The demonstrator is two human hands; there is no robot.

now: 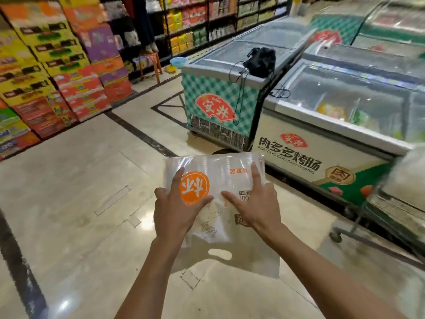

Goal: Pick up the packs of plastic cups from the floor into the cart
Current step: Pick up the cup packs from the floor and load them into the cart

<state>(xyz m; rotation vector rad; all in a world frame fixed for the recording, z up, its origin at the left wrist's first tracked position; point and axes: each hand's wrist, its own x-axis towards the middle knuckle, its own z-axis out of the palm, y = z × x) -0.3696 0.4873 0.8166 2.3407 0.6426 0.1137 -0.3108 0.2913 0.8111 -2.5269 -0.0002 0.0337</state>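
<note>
At six o'clock, lifted clear of the floor point(69, 192), the pack of plastic cups point(216, 180) is pressed between left hand point(174, 210) and right hand point(255, 203), fingers splayed; slick film could slip before reaching the cart point(368, 226) at three o'clock

Open tiled floor point(76, 171) lies to my left and ahead, bare up to the stacked cartons point(53, 72) along its left edge. On my right, chest freezers point(322, 134) wall off that side, a black bag point(259, 62) on the nearer green one. A wheeled frame point(340, 233) juts low beside my right arm. A stool point(150, 63) stands far ahead by the shelves point(207, 21).
</note>
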